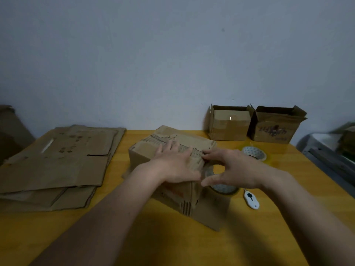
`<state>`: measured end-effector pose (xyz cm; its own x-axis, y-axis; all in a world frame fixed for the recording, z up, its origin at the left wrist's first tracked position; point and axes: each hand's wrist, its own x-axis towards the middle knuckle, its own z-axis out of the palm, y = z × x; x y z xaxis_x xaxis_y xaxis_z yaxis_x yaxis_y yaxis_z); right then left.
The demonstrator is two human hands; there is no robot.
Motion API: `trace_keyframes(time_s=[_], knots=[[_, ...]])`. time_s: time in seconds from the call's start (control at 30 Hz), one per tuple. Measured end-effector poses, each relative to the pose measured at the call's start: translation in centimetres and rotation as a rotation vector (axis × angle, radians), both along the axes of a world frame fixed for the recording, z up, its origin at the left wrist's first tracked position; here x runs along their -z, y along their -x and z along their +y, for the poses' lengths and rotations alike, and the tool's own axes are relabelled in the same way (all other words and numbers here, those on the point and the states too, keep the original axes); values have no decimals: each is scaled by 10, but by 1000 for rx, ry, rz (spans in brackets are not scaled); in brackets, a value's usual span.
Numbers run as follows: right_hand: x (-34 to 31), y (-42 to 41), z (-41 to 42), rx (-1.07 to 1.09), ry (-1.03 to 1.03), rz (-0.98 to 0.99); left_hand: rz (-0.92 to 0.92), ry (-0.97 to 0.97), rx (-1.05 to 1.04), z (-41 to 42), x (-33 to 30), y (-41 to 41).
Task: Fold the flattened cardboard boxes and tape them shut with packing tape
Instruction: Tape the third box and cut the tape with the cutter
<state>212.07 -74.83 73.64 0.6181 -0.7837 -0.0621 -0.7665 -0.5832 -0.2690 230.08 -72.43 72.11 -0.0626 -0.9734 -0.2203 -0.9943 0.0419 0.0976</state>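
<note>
A folded-up brown cardboard box stands in the middle of the yellow table. My left hand lies flat on its closed top flaps, fingers spread. My right hand reaches in from the right, fingertips touching the flaps' right edge and thumb held apart below. Behind that hand a roll of clear packing tape lies beside the box, partly hidden. A second tape roll lies farther back. A stack of flattened boxes covers the table's left side.
Two set-up boxes, one and another, stand with open tops against the wall at the back right. A small white cutter lies right of the near tape roll. A grey metal object sits beyond the table's right edge.
</note>
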Motion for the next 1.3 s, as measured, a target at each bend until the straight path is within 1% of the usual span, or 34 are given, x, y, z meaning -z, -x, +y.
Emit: trace_keyframes(time_s=[0.07, 0.13, 0.2, 0.23, 0.3, 0.37, 0.4, 0.47, 0.53, 0.7, 0.8, 0.87, 0.93, 1.0, 1.2, 1.3], knots=[[-4, 3, 7, -30, -42, -50, -5, -3, 120, 5, -5, -11], [-10, 2, 13, -29, -78, -130, 35, 14, 211, 9, -7, -26], [-8, -4, 15, -25, -32, -242, 116, 87, 214, 12, -3, -45], [-5, -9, 15, -35, 25, -270, 185, 134, 180, 14, 1, -55], [4, -21, 20, -117, 116, -259, 398, 208, 109, 19, 8, -71], [13, -35, 25, -237, 130, -212, 624, 263, 63, 23, 14, -79], [16, -41, 26, -268, 125, -184, 702, 287, 36, 25, 16, -81], [18, -48, 22, -263, 120, -150, 794, 324, -7, 28, 19, -82], [18, -53, 10, -239, 118, -122, 812, 355, -19, 28, 24, -83], [18, -72, -26, -164, 81, -25, 771, 351, -12, 27, 28, -81], [14, -82, -45, -115, 67, 2, 784, 372, -5, 28, 32, -75], [17, -90, -57, -89, 92, 45, 804, 373, 3, 31, 33, -66], [23, -98, -68, -59, 146, 127, 771, 374, 21, 32, 34, -58], [29, -105, -79, -18, 158, 173, 731, 369, 31, 32, 34, -53], [30, -115, -107, 33, 146, 125, 750, 254, 7, 26, 29, -54], [31, -123, -122, 51, 183, 51, 713, 269, 0, 24, 33, -51]])
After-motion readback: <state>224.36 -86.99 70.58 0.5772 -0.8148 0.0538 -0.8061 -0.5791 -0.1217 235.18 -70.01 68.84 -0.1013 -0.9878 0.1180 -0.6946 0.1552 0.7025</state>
